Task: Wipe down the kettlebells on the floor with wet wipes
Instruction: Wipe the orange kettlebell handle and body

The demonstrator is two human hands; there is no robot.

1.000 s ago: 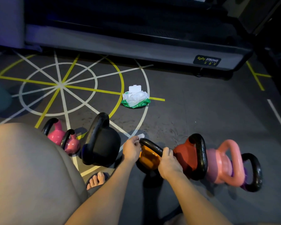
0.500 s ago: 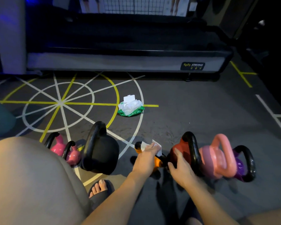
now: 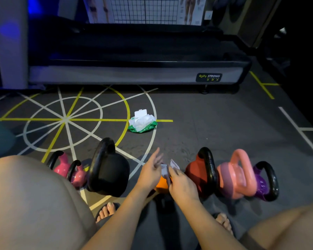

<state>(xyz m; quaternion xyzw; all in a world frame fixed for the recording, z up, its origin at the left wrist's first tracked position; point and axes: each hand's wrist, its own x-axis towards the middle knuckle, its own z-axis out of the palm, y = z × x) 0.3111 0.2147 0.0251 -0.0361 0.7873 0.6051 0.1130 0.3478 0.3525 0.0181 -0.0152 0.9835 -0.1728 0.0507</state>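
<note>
Kettlebells (image 3: 110, 170) sit in a row on the floor (image 3: 206, 127): two small pink, big black, orange, red, salmon, purple. A crumpled wipe (image 3: 165, 170) is above the orange one; the open green wipe pack (image 3: 142, 122) lies beyond.

Tight row here: the big black iron kettlebell (image 3: 109, 170) and the dark red kettlebell with its black handle (image 3: 197, 175) leave one gap. The left hand (image 3: 150, 173), the right hand (image 3: 182, 184) pinching a crumpled white wet wipe (image 3: 173, 164), and the small orange kettlebell (image 3: 162, 184) fill it. The red one, the salmon-pink kettlebell (image 3: 237, 179) and the purple kettlebell (image 3: 262, 184) crowd together, no gap showing. Beyond lies open grey rubber floor (image 3: 206, 127) up to the green-and-white wipe pack (image 3: 142, 122).
</note>
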